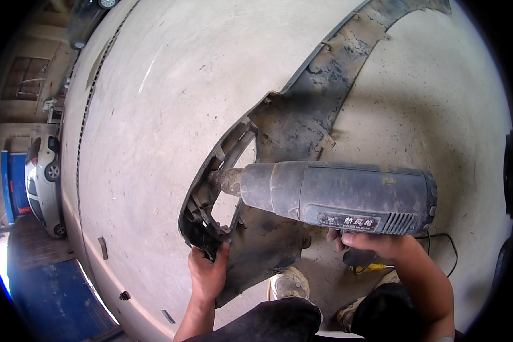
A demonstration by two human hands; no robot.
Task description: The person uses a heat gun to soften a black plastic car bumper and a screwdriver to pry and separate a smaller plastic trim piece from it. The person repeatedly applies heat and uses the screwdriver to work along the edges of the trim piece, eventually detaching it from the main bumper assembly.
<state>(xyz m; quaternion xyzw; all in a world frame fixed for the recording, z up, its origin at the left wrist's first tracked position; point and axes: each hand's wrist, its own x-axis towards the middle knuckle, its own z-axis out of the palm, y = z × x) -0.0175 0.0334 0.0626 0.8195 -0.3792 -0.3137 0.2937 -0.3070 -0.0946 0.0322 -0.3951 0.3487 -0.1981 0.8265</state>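
Observation:
My right hand (376,244) is closed round the grip under a large, dusty dark grey heat gun (347,191). The grip itself is mostly hidden. Pointing left, the gun's rusty metal nozzle (228,182) lies over the ribbed opening of a car bumper (293,122). From this view I cannot tell whether nozzle and plastic touch. The bumper is long, dark and dirty, with torn edges, and runs from near my feet to the far right. At its near left corner my left hand (207,275) grips the black rim (202,233), thumb on top.
A black cable (453,251) loops on the concrete floor (159,102) by my right forearm. Something yellow (373,267) lies below the heat gun. My shoes (290,285) are close to the bumper. A silver car (43,185), a dark car (85,23) and a floor grate (88,108) are at left.

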